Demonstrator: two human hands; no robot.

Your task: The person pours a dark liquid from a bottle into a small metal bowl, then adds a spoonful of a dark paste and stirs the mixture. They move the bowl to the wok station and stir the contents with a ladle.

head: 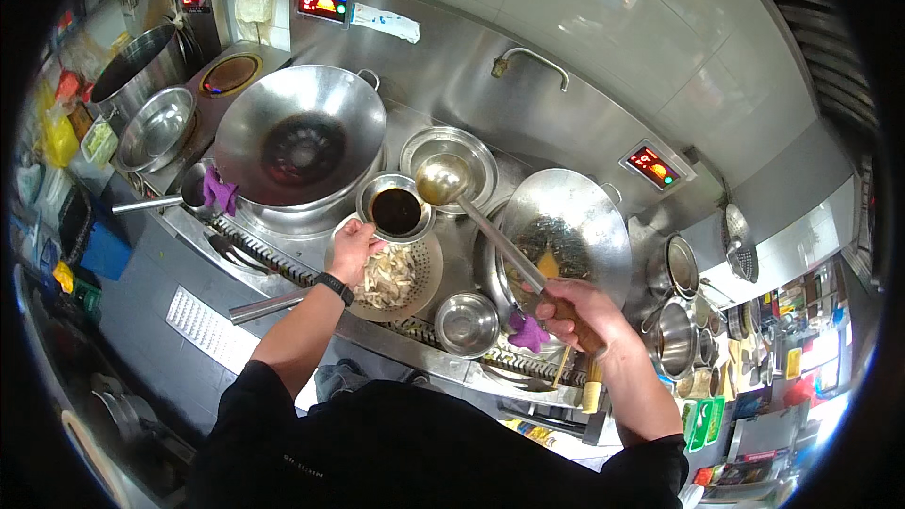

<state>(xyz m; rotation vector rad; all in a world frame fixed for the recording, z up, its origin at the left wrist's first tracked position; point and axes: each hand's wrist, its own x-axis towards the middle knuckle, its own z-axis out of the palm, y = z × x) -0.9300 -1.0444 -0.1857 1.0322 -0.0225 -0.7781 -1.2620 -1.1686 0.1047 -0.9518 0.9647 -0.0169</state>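
My left hand (353, 247) grips the rim of a small steel bowl (361, 201) that holds a dark liquid (396, 212). Beneath it, a perforated strainer (428, 290) carries pale sliced food (389, 276), perhaps mushrooms. Wrapped around the wooden handle of a long steel ladle (505, 244), my right hand (576, 311) is over the front of the right wok (608, 226). The ladle's bowl lies above a steel basin (484, 155), right beside the small bowl. Inside the right wok are a shiny liquid and something yellow (547, 265).
A large wok (240, 120) with dark contents occupies the left burner. An empty-looking steel bowl (466, 325) stands at the counter's front. Purple cloths (219, 191) wrap wok handles. A curved faucet (530, 53) projects from the back panel. Several steel pots (672, 336) are at right.
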